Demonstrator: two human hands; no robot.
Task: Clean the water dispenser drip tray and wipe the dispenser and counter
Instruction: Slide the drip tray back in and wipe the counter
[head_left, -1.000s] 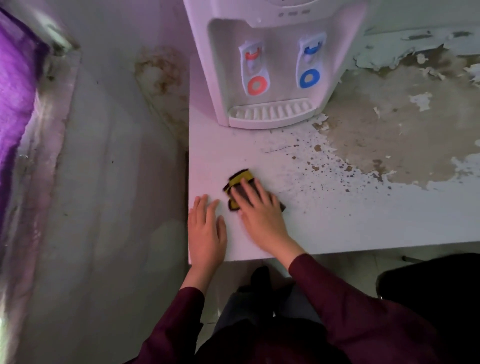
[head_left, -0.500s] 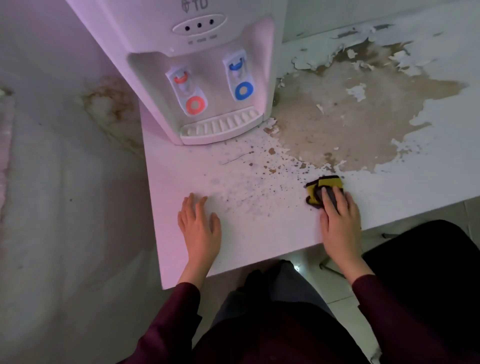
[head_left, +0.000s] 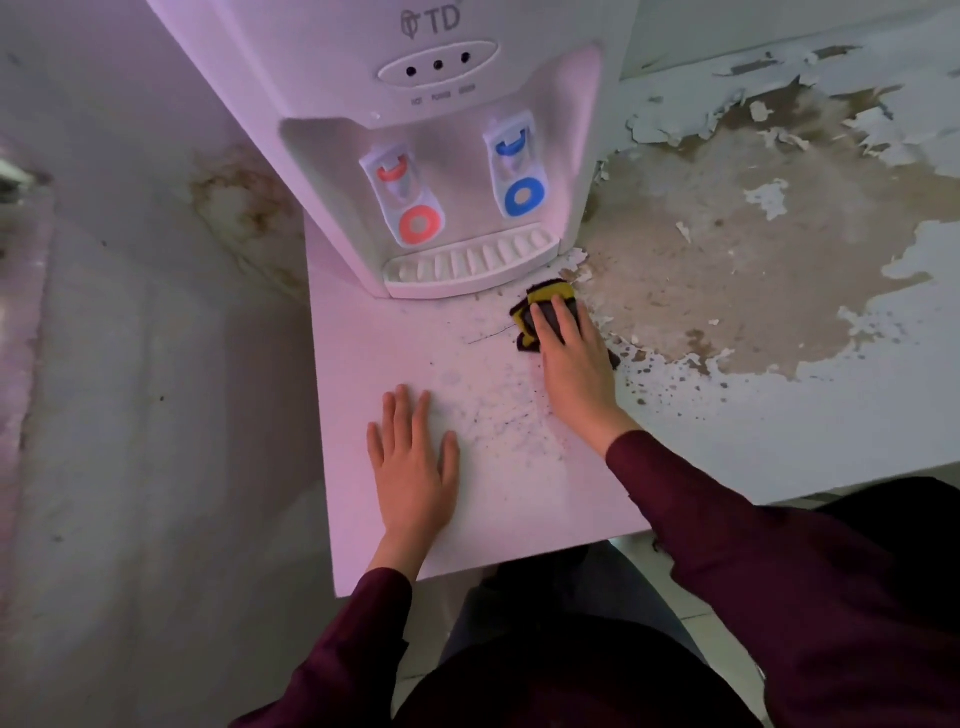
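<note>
Two hands, left hand (head_left: 413, 467) flat, right hand (head_left: 574, 358) pressing one cloth (head_left: 545, 297).

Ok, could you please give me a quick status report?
Right hand pressing cloth on counter beside drip tray. Left hand flat. Nothing blocking.

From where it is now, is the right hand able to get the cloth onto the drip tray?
Probably yes. The right hand presses the cloth flat on the counter beside the drip tray's front right corner, with nothing between them.
</note>
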